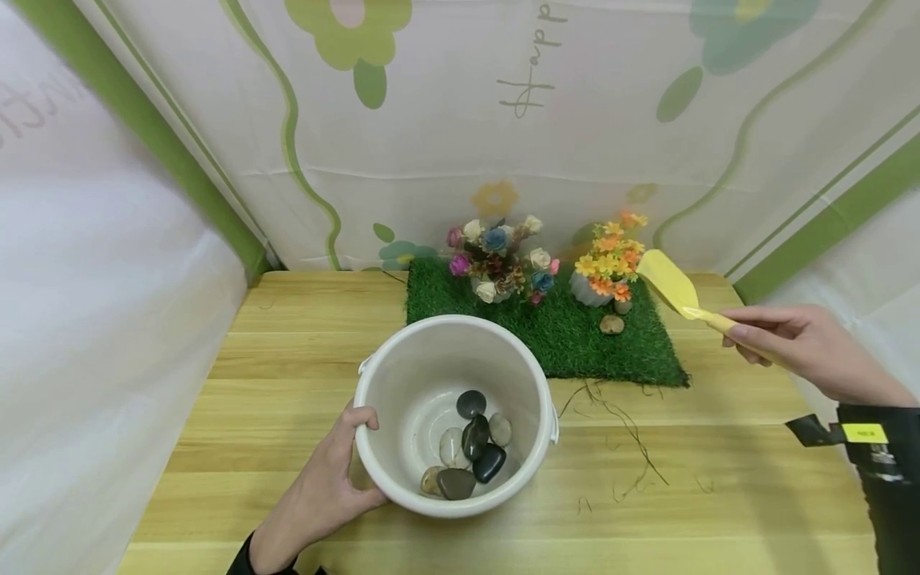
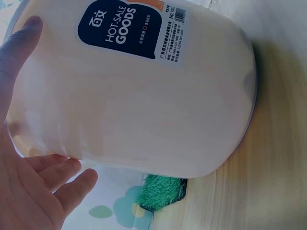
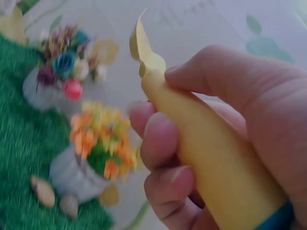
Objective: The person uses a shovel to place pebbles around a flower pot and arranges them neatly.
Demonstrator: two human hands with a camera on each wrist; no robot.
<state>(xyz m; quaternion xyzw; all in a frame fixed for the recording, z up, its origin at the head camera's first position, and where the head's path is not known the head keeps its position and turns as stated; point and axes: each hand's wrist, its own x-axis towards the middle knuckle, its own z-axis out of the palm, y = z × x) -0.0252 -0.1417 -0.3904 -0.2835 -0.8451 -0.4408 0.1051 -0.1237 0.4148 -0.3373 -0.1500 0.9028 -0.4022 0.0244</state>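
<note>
A white plastic bucket (image 1: 454,347) stands on the wooden table with several smooth stones (image 1: 475,438), black, grey and pale, at its bottom. My left hand (image 1: 327,475) holds the bucket at its near left side, one digit hooked over the rim. The left wrist view shows the bucket's outer wall (image 2: 144,110) with a dark label. Off to the right, my right hand (image 1: 808,347) grips the handle of a yellow hand trowel (image 1: 670,281), held up with its scoop pointing away, left of the hand. In the right wrist view, fingers and thumb wrap the yellow handle (image 3: 206,148).
Behind the bucket lies a green artificial turf mat (image 1: 575,351). On it stand a pot of mixed flowers (image 1: 496,247) and a pot of orange and yellow flowers (image 1: 611,259). A tan stone (image 1: 612,324) sits before the latter. Thin dark strands (image 1: 632,435) lie on the table (image 1: 287,359).
</note>
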